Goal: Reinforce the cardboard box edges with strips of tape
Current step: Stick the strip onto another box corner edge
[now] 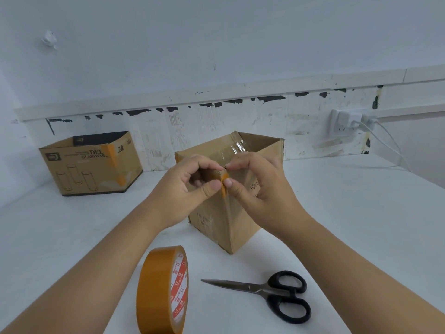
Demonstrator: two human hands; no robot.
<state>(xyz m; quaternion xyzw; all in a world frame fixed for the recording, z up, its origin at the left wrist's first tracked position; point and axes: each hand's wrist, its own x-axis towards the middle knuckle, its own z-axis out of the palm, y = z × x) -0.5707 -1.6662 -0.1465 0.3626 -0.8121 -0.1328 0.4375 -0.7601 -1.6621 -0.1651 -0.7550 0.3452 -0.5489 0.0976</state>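
An open brown cardboard box (243, 213) stands on the white table, one vertical corner facing me. A short orange tape strip (224, 186) lies over the top of that corner. My left hand (185, 186) pinches the strip from the left, thumb pressing on it. On the right side, my right hand (255, 186) presses the strip with thumb and forefinger. An orange tape roll (160, 290) stands on edge near the table's front. Black-handled scissors (272, 294) lie closed to the right of the roll.
A second open cardboard box (94, 165) with printed glasses and an orange tape strip on one corner sits at the back left by the wall. A wall socket (344, 121) with a plug and white cable is at the back right.
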